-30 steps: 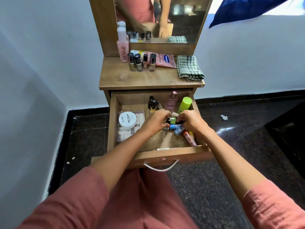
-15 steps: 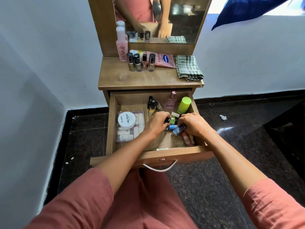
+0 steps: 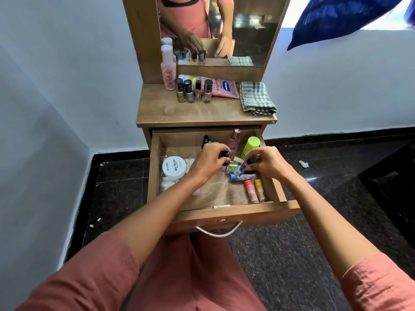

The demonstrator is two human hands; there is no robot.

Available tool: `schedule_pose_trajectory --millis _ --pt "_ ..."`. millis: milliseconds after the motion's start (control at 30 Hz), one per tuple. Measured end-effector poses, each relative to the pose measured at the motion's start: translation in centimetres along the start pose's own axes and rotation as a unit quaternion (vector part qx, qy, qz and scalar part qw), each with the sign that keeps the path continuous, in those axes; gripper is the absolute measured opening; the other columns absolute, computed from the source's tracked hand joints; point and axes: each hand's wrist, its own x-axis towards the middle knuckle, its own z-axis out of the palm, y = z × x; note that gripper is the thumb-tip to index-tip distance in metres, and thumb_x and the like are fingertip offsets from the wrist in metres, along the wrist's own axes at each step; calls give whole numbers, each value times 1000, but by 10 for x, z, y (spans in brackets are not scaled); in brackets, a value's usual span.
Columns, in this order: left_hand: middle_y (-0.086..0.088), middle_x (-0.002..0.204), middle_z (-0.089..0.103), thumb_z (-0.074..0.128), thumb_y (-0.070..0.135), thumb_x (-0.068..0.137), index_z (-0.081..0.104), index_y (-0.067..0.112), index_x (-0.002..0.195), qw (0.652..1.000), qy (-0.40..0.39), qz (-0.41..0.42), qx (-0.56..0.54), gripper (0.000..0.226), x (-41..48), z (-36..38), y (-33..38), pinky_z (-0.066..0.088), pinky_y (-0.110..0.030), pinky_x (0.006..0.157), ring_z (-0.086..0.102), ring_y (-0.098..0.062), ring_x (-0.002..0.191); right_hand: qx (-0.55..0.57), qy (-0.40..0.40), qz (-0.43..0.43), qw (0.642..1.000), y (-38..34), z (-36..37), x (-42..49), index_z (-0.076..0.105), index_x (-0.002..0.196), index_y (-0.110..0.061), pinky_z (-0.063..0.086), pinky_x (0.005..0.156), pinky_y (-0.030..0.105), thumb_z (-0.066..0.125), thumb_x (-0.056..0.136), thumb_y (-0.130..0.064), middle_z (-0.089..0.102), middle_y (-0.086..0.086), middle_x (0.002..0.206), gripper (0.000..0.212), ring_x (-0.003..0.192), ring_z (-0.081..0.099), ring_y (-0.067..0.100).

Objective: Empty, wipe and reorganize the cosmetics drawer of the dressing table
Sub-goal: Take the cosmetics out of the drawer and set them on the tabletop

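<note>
Open drawer (image 3: 235, 215) of cosmetics, left hand (image 3: 208, 161) gripping dark bottle (image 3: 224, 155), right hand (image 3: 267, 162) holding tube (image 3: 242, 169)

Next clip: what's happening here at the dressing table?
A person is emptying the open drawer. The left hand grips a small dark-capped bottle; the right hand holds a slim bluish tube. Four nail polishes and a checked cloth sit on the tabletop. A white jar and lip balms are in the drawer.
</note>
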Motion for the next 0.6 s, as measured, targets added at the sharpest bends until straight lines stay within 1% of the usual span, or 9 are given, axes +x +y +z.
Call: schedule_pose_trajectory --millis 33,133,233,267,300,367,400,500,600 --pt "-12 107 68 64 4 82 67 3 106 1000 9 4 1 25 3 -6 4 42 -21 81 61 -21 98 12 20 3 1000 -3 -5 2 72 88 -5 39 58 1 75 70 -1 68 11 89 19 77 57 14" --pt "-13 110 68 64 5 82 65 2 108 999 37 19 8 27 16 -25 16 44 -21 83 62 -21 100 53 86 -1 995 -14 -21 13 71 89 -2 40 55 -2 76 69 -1 66 12 84 21 72 56 12" --pt "-15 114 64 61 5 84 62 2 111 998 47 25 21 28 34 -46 26 46 -21 86 61 -22 102 99 142 -9 985 -28 -34 29 70 91 1 38 51 -2 77 68 -1 65 10 83 25 58 55 -7" --pt "-15 115 63 60 6 84 61 2 111 998 53 30 32 27 42 -52 28 46 -22 88 60 -22 104 106 159 -10 982 -32 -38 36 70 92 2 38 50 -1 77 68 -1 64 8 84 25 56 54 -7" --pt "-15 115 62 60 6 84 62 2 110 996 62 36 43 26 50 -59 30 47 -23 91 59 -22 105 109 174 -12 979 -36 -41 43 70 92 2 39 51 0 76 68 -2 65 10 86 25 60 55 -4" --pt "-14 115 62 61 6 83 63 3 109 994 79 39 59 26 68 -70 34 46 -24 93 59 -22 106 108 195 -17 975 -44 -47 59 70 92 2 42 54 2 76 69 -2 69 16 92 24 72 58 11" --pt "-14 115 63 62 7 83 63 3 109 994 83 36 65 26 77 -74 35 47 -25 93 60 -21 106 108 201 -20 973 -47 -49 67 70 92 2 42 55 3 75 70 -2 69 18 94 23 76 57 14" --pt "-12 112 66 63 7 83 65 7 108 991 92 35 93 25 104 -83 38 51 -32 91 62 -22 103 100 206 -24 973 -57 -54 93 69 93 3 43 56 7 71 72 3 67 18 95 21 78 56 13" --pt "-11 109 67 61 1 83 65 8 109 986 95 42 130 27 126 -88 39 52 -37 88 64 -23 99 87 212 -33 973 -64 -57 114 67 93 4 46 58 10 69 73 6 60 6 86 20 76 54 12"
